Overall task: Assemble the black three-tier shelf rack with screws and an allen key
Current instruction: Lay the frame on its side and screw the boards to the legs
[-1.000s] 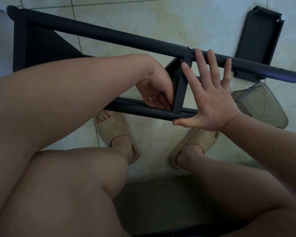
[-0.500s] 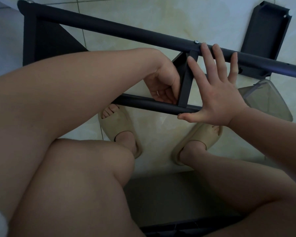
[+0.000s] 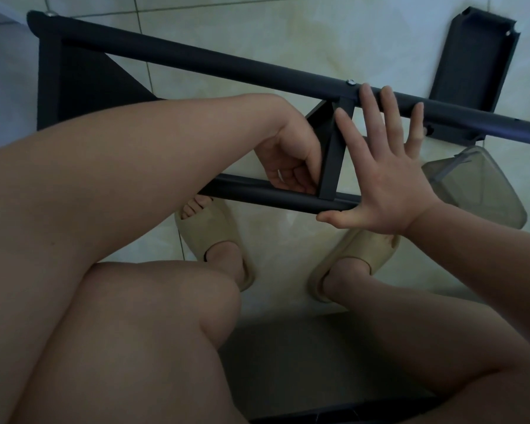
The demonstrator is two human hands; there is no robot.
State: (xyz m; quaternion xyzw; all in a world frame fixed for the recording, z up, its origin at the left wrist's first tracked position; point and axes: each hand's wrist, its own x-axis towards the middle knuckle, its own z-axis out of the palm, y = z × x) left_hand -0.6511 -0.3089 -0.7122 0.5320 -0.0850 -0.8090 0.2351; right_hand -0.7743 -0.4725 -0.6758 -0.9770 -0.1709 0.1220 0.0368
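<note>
While the person sits over it with bare knees in the way, the black rack frame (image 3: 83, 87) lies on its side on the tiled floor (image 3: 288, 35), 2 long tubes running left to right. The right hand (image 3: 389, 191) is flat and wide open, grip fully spread: fingertips on the upper tube (image 3: 196, 61) just right of a silver screw (image 3: 350, 82), thumb lying along the lower tube (image 3: 257, 194). The left hand (image 3: 291, 160) is tucked between the 2 tubes, fingers curled in against the short crossbar (image 3: 332, 160) where it meets the lower tube. Honestly can't tell if that grip is pinching anything, the fingers hide it. Off to the upper right a loose black shelf panel (image 3: 475, 59) sits on the floor, partly under the end of the upper tube, and a clear plastic tub (image 3: 478, 188) is just below it, near the right wrist. 2 beige slippers (image 3: 208, 237) are planted on the floor under the lower tube.
</note>
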